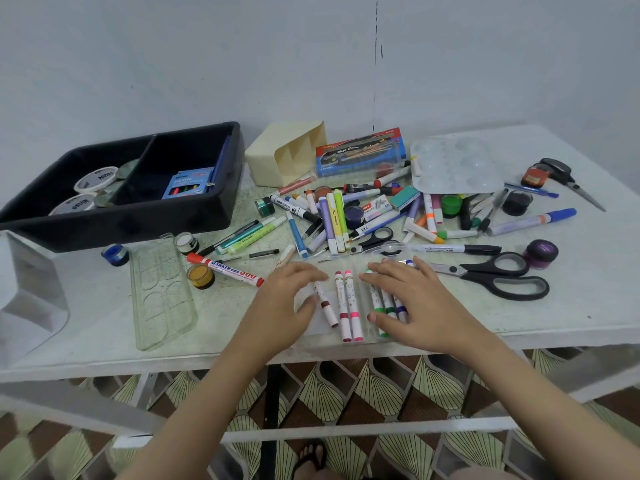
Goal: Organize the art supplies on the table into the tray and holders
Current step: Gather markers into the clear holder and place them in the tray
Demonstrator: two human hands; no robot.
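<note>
A pale, speckled surface (571, 306) stands against a plain white wall (173, 64). Beneath it lies a floor (381, 382) patterned in brown and cream fan shapes, with a sandalled foot (311, 457) at the bottom edge.

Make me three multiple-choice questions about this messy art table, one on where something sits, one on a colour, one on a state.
1. Where is the blue neon pen box?
A. inside the black plastic tray
B. on the floor
C. under the large black-handled scissors

2. What colour is the cap of the long white marker printed MARKER?
A. green
B. orange-red
C. purple

3. How does the cream plastic divided holder stand?
A. upright
B. tipped on its side
C. stacked in the tray

Key: 1 A, it lies in the tray's right compartment. 2 B, the capped end is orange-red. 3 B, its open slots face sideways.
</note>
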